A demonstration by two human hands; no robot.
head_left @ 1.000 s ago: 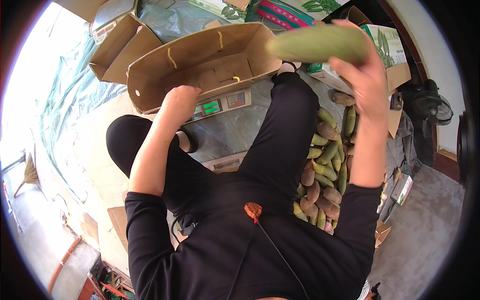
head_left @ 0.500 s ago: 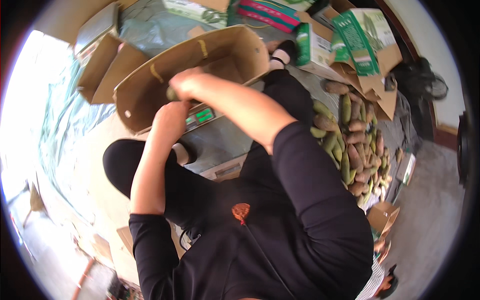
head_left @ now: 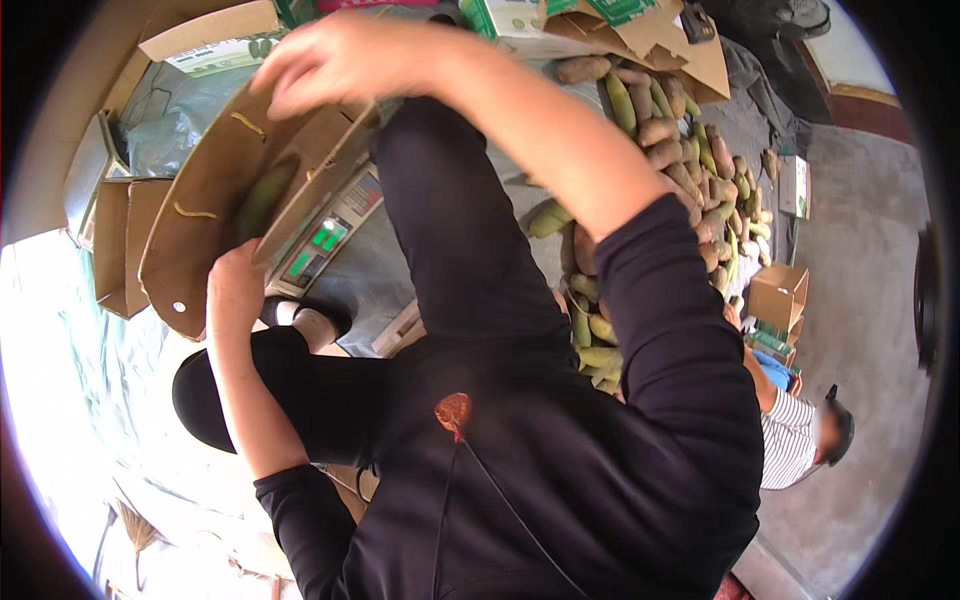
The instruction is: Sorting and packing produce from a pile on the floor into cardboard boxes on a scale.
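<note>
An open brown cardboard box (head_left: 200, 200) stands on a weighing scale (head_left: 325, 235) with a green lit display. A long green fruit (head_left: 262, 197) lies inside the box. My left hand (head_left: 235, 285) grips the box's near wall by its edge. My right hand (head_left: 335, 60) hovers over the box's far rim with its fingers spread and nothing in it. I am seated, with my black-trousered legs on either side of the scale.
A heap of green and brown-green fruits (head_left: 660, 150) lies on the floor to my right. Flattened cartons (head_left: 115, 235) lie at the left, printed green boxes (head_left: 560, 20) at the top. Another person in a striped shirt (head_left: 795, 440) crouches at the lower right beside a small box (head_left: 780, 295).
My right hand carried the green fruit from the right across into the box and let it go. It now hangs empty above the box. My left hand stayed on the box.
</note>
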